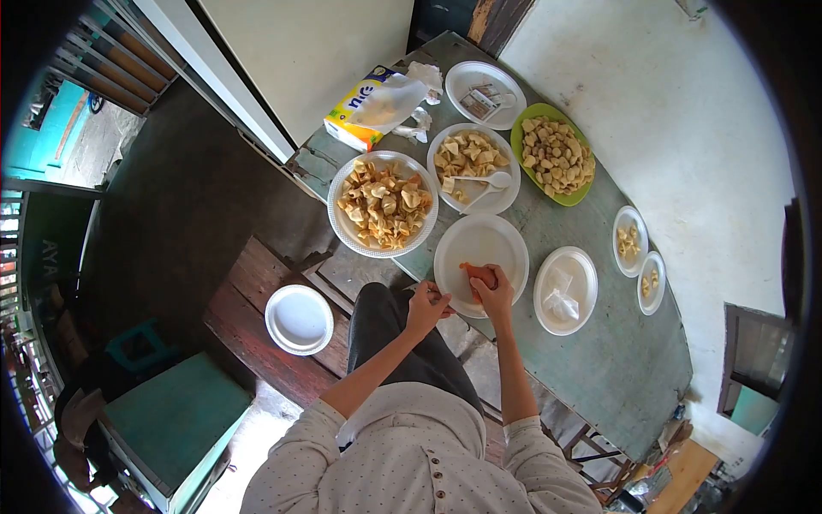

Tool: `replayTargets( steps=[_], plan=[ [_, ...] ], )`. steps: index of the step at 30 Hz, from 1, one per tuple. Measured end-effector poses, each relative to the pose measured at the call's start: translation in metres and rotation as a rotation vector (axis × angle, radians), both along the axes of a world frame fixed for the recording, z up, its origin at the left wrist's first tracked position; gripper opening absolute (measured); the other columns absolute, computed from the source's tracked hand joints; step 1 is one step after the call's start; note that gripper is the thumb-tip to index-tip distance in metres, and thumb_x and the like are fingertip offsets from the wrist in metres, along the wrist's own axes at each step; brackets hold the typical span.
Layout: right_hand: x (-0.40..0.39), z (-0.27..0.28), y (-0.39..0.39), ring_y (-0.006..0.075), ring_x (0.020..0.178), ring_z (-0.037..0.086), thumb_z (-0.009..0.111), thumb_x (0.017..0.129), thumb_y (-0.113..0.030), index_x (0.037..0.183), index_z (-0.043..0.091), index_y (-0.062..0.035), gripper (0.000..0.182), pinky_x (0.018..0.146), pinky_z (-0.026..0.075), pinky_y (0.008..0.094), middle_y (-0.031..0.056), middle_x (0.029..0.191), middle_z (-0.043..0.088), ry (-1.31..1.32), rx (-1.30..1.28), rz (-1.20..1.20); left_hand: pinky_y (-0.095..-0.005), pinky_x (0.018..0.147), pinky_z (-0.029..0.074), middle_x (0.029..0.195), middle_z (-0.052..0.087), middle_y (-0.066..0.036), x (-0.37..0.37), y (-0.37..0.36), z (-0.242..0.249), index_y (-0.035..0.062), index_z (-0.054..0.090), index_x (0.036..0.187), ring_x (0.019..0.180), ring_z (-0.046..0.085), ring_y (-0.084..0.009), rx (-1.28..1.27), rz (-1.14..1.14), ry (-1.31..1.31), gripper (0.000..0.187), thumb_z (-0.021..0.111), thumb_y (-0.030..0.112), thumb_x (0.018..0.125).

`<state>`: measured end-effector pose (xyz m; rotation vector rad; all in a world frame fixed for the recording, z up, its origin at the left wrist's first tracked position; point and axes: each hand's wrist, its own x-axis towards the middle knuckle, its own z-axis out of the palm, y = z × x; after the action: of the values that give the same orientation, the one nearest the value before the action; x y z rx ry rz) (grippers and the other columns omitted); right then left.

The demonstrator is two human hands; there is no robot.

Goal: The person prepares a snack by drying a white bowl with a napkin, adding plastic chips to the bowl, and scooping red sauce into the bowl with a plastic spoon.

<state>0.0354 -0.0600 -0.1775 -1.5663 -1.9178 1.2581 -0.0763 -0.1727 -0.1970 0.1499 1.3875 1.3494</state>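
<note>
Two weak spots lie around the white plate (467, 248): its near rim sits at the edge of the desk (591, 385), and perhaps slightly over it, and both hands are right there. The right hand (494, 293) is closed around an orange-red item (482, 276), too covered by fingers to identify, above the near part of that plate. The left hand (428, 308) is apart from it, just beside the rim, fingertips drawn together; I cannot tell whether they pinch anything.

If a wrist pressed on the near rim, a plate this light-looking could tip toward the lap (390, 321). If the item were squeezed too hard, it could split or slip, and bits shed by the left hand would probably miss the plate, since those fingers are close to its border.

The bowl of folded snacks (421, 170) looks riskier: it is heaped, it seems to jut past the desk edge, and the left forearm is not far below it. A sideways elbow or a shove from the neighbouring plate could send it down toward the bench (257, 283). On the plate behind, a white spoon (498, 179) rests among pale pieces, and a knock could flick some out. The clear plastic bag (562, 298), lying in an oval bowl (565, 257), could snag on a passing sleeve.
</note>
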Motion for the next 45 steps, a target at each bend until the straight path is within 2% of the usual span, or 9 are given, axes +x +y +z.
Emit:
replayTargets(
  steps=[12, 29, 38, 40, 41, 42, 43, 45],
  plan=[
    [-0.001, 0.004, -0.001, 0.0172, 0.077, 0.059, 0.066, 0.066, -0.019, 0.096, 0.057, -0.0024, 0.035, 0.071, 0.046, 0.0275, 0.0107, 0.084, 0.062, -0.016, 0.034, -0.004, -0.0248, 0.052, 0.054, 0.078, 0.061, -0.013, -0.001, 0.0, -0.003, -0.0022, 0.039, 0.092, 0.063, 0.064, -0.0179, 0.007, -0.001, -0.023, 0.024, 0.058, 0.008, 0.081],
    [-0.005, 0.004, 0.003, 0.016, 0.077, 0.058, 0.066, 0.066, -0.017, 0.096, 0.057, -0.002, 0.034, 0.071, 0.045, 0.0267, 0.0098, 0.084, 0.062, 0.009, -0.002, -0.015, -0.0252, 0.055, 0.054, 0.077, 0.061, -0.013, -0.003, 0.002, 0.0, -0.0029, 0.041, 0.091, 0.064, 0.064, -0.018, -0.002, -0.008, -0.012, 0.023, 0.058, 0.008, 0.081],
    [-0.006, 0.007, 0.003, 0.0156, 0.078, 0.057, 0.066, 0.067, -0.016, 0.096, 0.057, -0.0019, 0.034, 0.071, 0.045, 0.0264, 0.0089, 0.086, 0.061, 0.028, 0.009, -0.025, -0.0247, 0.053, 0.053, 0.076, 0.063, -0.012, -0.003, 0.001, -0.007, -0.0019, 0.041, 0.092, 0.063, 0.064, -0.0166, -0.012, -0.031, 0.022, 0.024, 0.06, 0.009, 0.08],
    [-0.002, 0.009, 0.0, 0.0155, 0.079, 0.057, 0.066, 0.067, -0.016, 0.096, 0.057, -0.0015, 0.034, 0.071, 0.045, 0.0264, 0.0088, 0.088, 0.06, 0.053, 0.004, -0.049, -0.0234, 0.05, 0.051, 0.074, 0.063, -0.009, -0.005, -0.001, -0.006, -0.0006, 0.042, 0.094, 0.061, 0.063, -0.0143, 0.0, -0.075, 0.136, 0.028, 0.062, 0.014, 0.079],
    [0.003, 0.01, -0.002, 0.0157, 0.08, 0.057, 0.065, 0.069, -0.017, 0.099, 0.055, -0.0018, 0.036, 0.071, 0.045, 0.0264, 0.0087, 0.091, 0.059, 0.163, -0.05, -0.091, -0.0234, 0.05, 0.051, 0.074, 0.063, -0.009, -0.008, -0.004, -0.006, -0.0006, 0.042, 0.094, 0.061, 0.063, -0.0143, 0.004, -0.078, 0.14, 0.028, 0.062, 0.014, 0.079],
    [0.006, 0.011, -0.003, 0.0158, 0.081, 0.057, 0.063, 0.07, -0.017, 0.103, 0.053, -0.002, 0.037, 0.072, 0.046, 0.0265, 0.0085, 0.094, 0.057, 0.275, -0.102, -0.132, -0.0233, 0.05, 0.05, 0.077, 0.063, -0.009, -0.016, -0.008, -0.002, -0.0002, 0.043, 0.097, 0.061, 0.062, -0.0134, -0.023, -0.119, 0.392, 0.033, 0.063, 0.019, 0.079],
    [0.005, 0.025, -0.007, 0.0158, 0.081, 0.057, 0.063, 0.07, -0.017, 0.103, 0.053, -0.002, 0.037, 0.072, 0.046, 0.0265, 0.0085, 0.094, 0.057, 0.277, -0.097, -0.136, -0.0232, 0.051, 0.049, 0.079, 0.063, -0.008, -0.023, -0.012, 0.008, 0.0003, 0.044, 0.1, 0.061, 0.061, -0.0125, -0.05, -0.159, 0.642, 0.037, 0.064, 0.023, 0.078],
    [0.002, 0.054, -0.021, 0.0149, 0.077, 0.057, 0.056, 0.077, -0.018, 0.107, 0.05, -0.0052, 0.034, 0.066, 0.045, 0.0237, 0.0057, 0.091, 0.056, 0.712, -0.481, -0.317, -0.0252, 0.054, 0.049, 0.084, 0.062, -0.008, -0.033, -0.018, 0.038, 0.0006, 0.042, 0.106, 0.062, 0.06, -0.0136, -0.02, -0.145, 0.589, 0.044, 0.065, 0.026, 0.077]
  ],
)
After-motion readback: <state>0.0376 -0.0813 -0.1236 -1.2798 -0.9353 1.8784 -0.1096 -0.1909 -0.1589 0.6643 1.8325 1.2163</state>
